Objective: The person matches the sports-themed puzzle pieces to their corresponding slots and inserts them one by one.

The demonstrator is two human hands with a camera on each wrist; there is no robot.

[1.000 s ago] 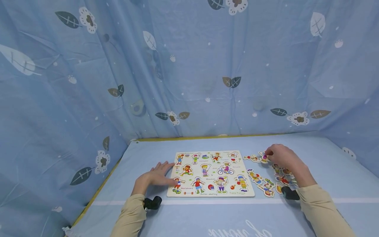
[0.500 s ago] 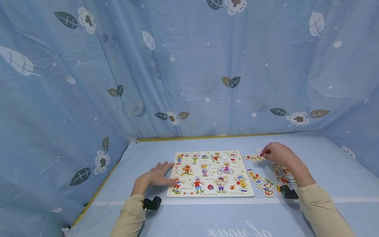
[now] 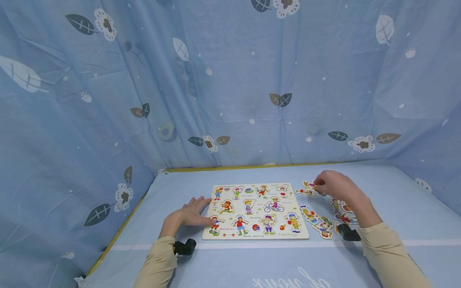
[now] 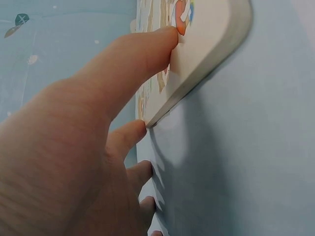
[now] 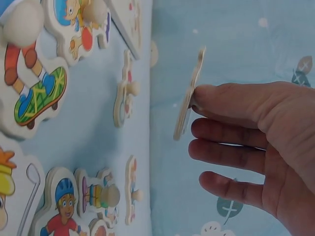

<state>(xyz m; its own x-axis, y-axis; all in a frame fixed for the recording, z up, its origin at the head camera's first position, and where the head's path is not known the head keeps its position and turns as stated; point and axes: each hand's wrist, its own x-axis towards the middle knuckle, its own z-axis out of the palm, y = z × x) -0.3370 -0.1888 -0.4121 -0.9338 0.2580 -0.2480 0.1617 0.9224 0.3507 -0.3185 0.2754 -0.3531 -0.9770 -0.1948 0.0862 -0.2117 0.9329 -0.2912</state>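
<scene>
My right hand point(image 3: 336, 186) pinches a thin wooden puzzle piece point(image 5: 188, 101) between thumb and fingertips. In the right wrist view the piece is seen edge-on, raised off the table; its other fingers are loosely extended. In the head view it overlaps a piece lying flat point(image 3: 305, 192) beside the board's upper right corner. My left hand point(image 3: 191, 214) lies at the left side of the white puzzle board point(image 3: 234, 216), which is printed with sports figures. Its thumb point(image 4: 157, 46) presses on the board's face near a corner, and its fairly straight fingers reach along the edge.
Several knobbed puzzle pieces lie right of the board, among them a skateboarder point(image 5: 34, 73) and a figure in a blue helmet point(image 5: 64, 211). A light blue cloth point(image 3: 223, 264) covers the table. Behind it hangs a blue patterned curtain point(image 3: 230, 100).
My right hand has moved left and slightly away from me with the puzzle piece, toward the board's upper right corner. The left hand and the board stay put.
</scene>
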